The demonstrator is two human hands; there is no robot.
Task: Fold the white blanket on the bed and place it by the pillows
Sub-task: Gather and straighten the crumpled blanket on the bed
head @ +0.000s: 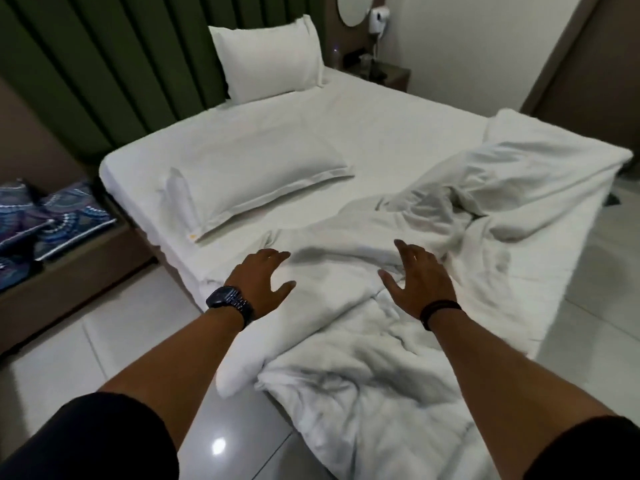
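Two open hands over a rumpled blanket

Bed [398, 109] first: white blanket [398, 306] lies crumpled across its near corner, spilling over the edge. Two pillows [249, 188] sit toward the far-left side. Left hand [263, 277] and right hand [420, 275] hover fingers spread, gripping nothing.

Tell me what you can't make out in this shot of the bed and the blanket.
- Head view: the white blanket runs past the bottom edge, so its full extent is cut off.
- Head view: whether the left hand and right hand touch the blanket or hover; fingers are spread, no grip shows.
- Head view: items on the nightstand are too small and dim.
- Head view: the round mirror is cropped by the top edge.
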